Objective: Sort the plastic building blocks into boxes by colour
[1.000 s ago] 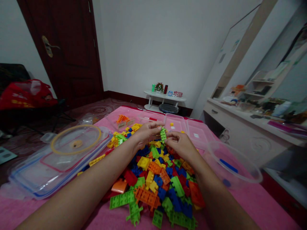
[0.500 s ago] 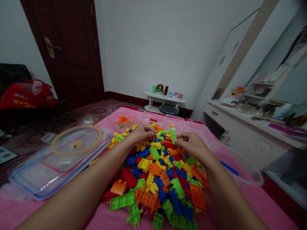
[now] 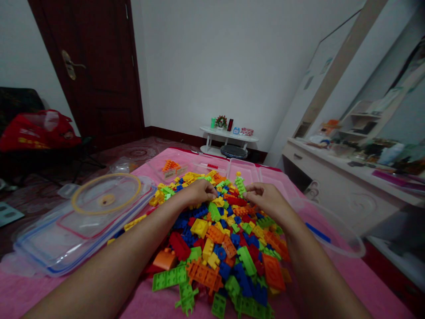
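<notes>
A heap of coloured plastic building blocks point(image 3: 217, 235) in yellow, green, orange, red and blue covers the middle of the pink cloth. My left hand point(image 3: 200, 192) is at the far part of the heap, its fingers curled down among small blocks; whatever they hold, if anything, is hidden. Facing it, my right hand point(image 3: 265, 196) pinches the edge of a green studded building block point(image 3: 240, 186) with thumb and fingers. A long red block point(image 3: 235, 201) lies just below the green one.
Clear plastic tubs line the far edge; one box point(image 3: 182, 176) contains orange pieces. On the left are stacked clear lids point(image 3: 86, 226). A round-edged clear tub point(image 3: 352, 239) with a blue strip stands right. Beyond are a white dresser point(image 3: 335, 166) and a low white table point(image 3: 207, 130).
My left hand has dropped slightly toward the near side, deeper into the blocks, baring yellow pieces behind it. My right hand stays at the green block, almost unmoved.
</notes>
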`<move>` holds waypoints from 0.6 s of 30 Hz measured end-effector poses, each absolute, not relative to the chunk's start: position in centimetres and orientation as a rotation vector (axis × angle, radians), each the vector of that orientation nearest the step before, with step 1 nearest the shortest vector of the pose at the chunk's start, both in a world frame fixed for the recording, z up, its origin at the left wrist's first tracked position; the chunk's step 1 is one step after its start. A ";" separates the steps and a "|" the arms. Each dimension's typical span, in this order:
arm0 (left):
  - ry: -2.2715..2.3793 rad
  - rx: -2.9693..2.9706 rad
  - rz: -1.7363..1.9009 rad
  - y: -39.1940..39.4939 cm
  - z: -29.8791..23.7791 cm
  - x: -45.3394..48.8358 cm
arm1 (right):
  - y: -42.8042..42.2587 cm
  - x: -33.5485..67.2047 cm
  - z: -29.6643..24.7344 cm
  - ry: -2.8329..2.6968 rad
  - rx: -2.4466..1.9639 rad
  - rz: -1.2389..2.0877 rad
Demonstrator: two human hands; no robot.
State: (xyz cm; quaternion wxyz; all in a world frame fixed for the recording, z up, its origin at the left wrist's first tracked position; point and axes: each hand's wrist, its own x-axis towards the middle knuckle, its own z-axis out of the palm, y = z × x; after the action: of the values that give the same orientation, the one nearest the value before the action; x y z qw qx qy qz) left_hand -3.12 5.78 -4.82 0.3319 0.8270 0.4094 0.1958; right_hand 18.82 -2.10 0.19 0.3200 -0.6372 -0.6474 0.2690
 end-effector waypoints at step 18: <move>1.059 2.177 0.527 6.0 -5.2 -3.0 | -2.3 19.1 -0.5 -1.895 -1.650 0.704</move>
State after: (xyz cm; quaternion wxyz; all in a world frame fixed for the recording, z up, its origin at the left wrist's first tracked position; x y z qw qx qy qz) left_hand -2.97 6.02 -5.22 0.3259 0.8307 0.4041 0.2011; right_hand 19.13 -2.25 -0.46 0.2629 -0.6102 -0.7006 0.2603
